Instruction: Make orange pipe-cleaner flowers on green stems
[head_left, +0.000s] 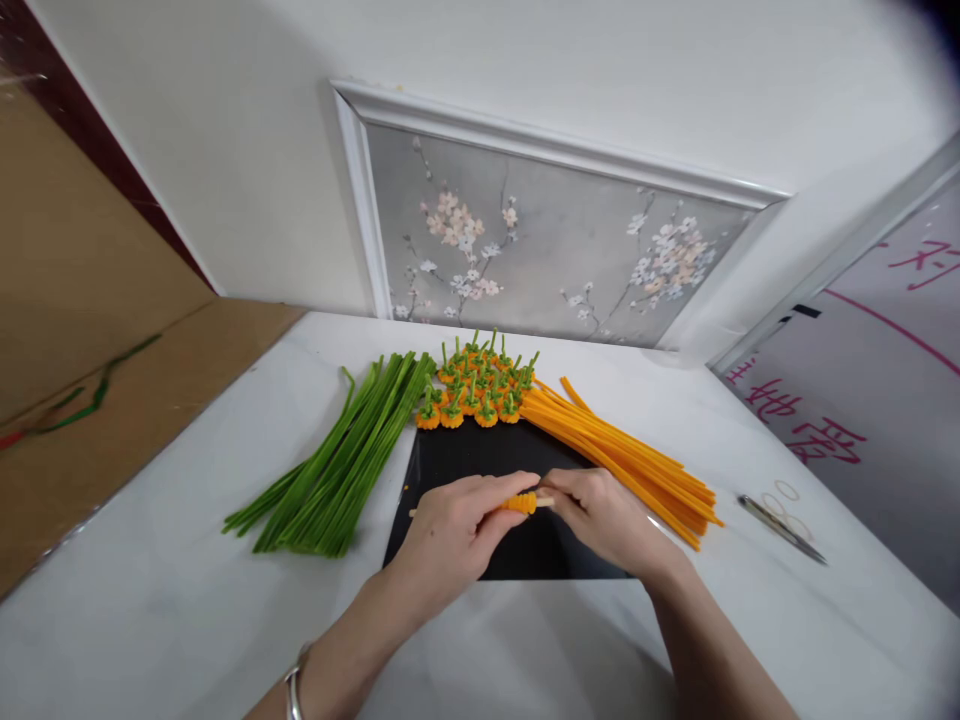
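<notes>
Over a black mat (461, 455), my left hand (448, 522) is closed round a thin wooden stick (545, 501) wound with a coiled orange pipe cleaner (519, 503). The stick's other end pokes out past the left side of that hand. My right hand (601, 508) is pinched at the stick's right end, its fingertips partly hidden; a loose end of the pipe cleaner may be among them. Just beyond the mat stand several small orange pipe-cleaner pumpkins (486, 408) with green stems.
A bundle of green pipe cleaners (341, 460) lies to the left, and loose orange pipe cleaners (630, 450) fan out to the right. Thread snips (781, 528) and rubber bands (787, 490) lie farther right. A framed flower panel (540, 220) backs the white table (187, 610); a whiteboard (892, 380) stands at right.
</notes>
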